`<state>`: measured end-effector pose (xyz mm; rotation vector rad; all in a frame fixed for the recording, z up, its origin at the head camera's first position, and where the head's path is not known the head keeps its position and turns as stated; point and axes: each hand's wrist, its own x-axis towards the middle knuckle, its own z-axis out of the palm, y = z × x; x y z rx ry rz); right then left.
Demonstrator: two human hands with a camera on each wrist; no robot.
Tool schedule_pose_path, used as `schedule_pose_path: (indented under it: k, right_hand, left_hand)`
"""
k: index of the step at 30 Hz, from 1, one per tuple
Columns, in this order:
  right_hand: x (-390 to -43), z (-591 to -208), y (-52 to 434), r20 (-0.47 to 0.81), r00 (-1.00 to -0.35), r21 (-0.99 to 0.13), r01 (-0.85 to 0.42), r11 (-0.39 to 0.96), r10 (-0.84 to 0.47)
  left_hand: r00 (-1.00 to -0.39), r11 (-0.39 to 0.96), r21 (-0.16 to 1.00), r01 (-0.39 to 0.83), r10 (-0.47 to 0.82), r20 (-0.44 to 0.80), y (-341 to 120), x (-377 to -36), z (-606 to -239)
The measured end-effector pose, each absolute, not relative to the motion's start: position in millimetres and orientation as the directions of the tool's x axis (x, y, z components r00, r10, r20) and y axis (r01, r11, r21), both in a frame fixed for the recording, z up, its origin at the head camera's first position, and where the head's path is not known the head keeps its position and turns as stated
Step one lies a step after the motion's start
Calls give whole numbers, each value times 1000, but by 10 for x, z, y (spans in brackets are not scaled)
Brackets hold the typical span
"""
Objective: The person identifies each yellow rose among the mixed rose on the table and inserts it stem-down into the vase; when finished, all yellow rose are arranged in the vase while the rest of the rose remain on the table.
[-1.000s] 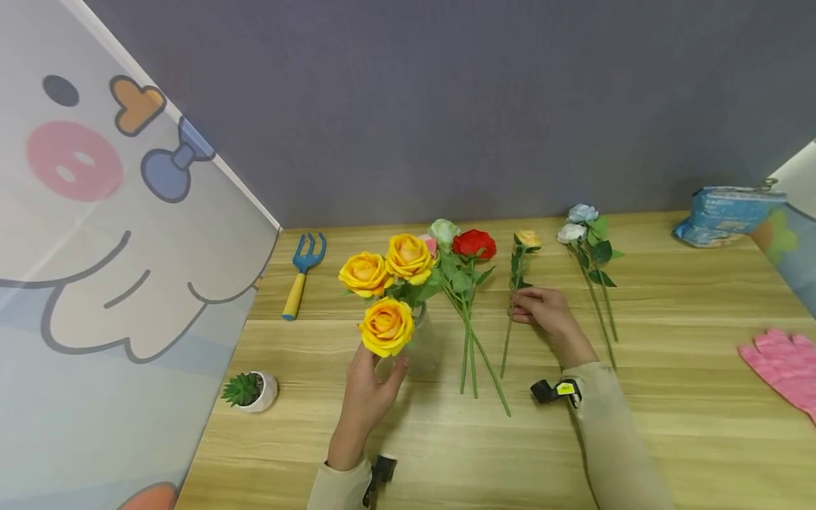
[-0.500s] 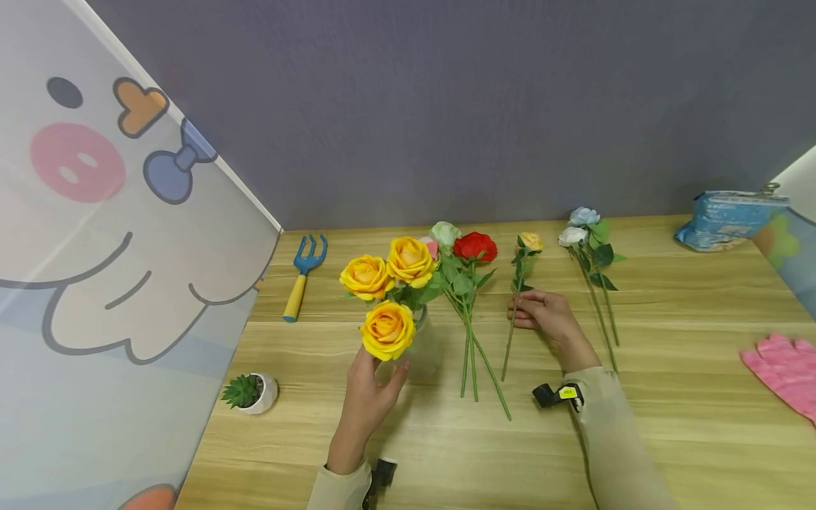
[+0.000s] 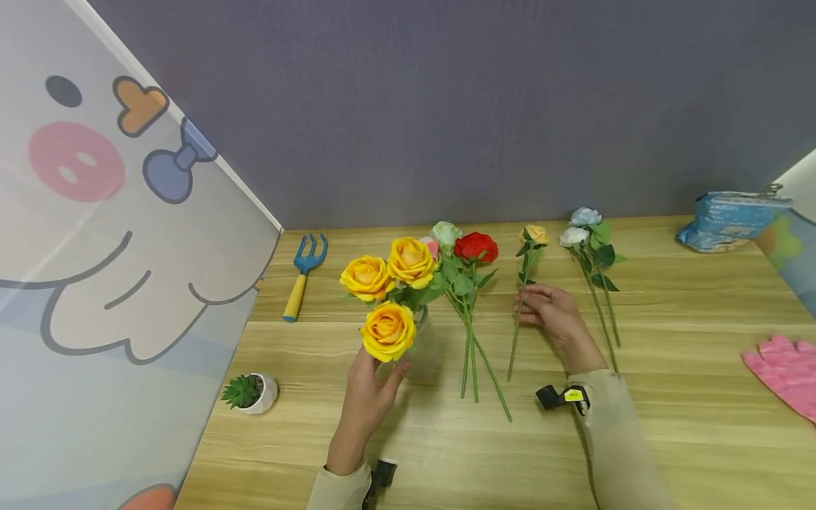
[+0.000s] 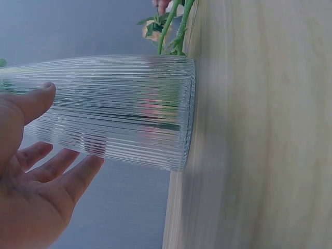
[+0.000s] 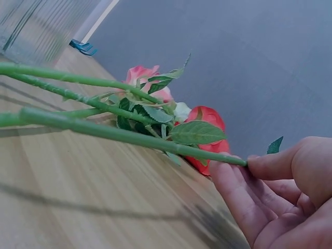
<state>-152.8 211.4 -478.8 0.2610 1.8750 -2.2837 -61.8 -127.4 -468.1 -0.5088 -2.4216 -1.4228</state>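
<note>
My left hand (image 3: 366, 407) holds the ribbed clear glass vase (image 4: 119, 114), thumb on one side and fingers on the other in the left wrist view. Three big yellow roses (image 3: 389, 331) stand out of the vase top and partly hide it in the head view. Between thumb and fingers, my right hand (image 3: 554, 319) pinches the green stem (image 5: 129, 137) of a small pale-orange rose (image 3: 534, 234). To the left of that stem lie a red rose (image 3: 476, 246), a pale green rose (image 3: 445, 233) and a partly hidden pink rose (image 3: 431, 247), stems crossing.
Right of my right hand lie a white rose (image 3: 574, 236) and a light blue rose (image 3: 585, 217). A blue pouch (image 3: 732, 221) and pink glove (image 3: 784, 372) are farther right. At left are a hand fork (image 3: 297, 294) and a potted succulent (image 3: 258, 394).
My right hand has moved slightly to the right, bringing the pale-orange rose along. My left hand has stayed at the vase.
</note>
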Motion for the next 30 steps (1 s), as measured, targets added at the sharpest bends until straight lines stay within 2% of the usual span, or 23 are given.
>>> schedule_pose_path:
  k: [16,30]
  right_hand:
    - [-1496,-4701,2122,-98,-994,-927,75,-368,44]
    - [-1490,-4674,2110,-76,-992,-895,21,-446,105]
  left_hand:
    - [-885,452,765,459,157,438,-1285,-626,-4712]
    - [-894,461,770,441,154,420,-1280,-619,-4701]
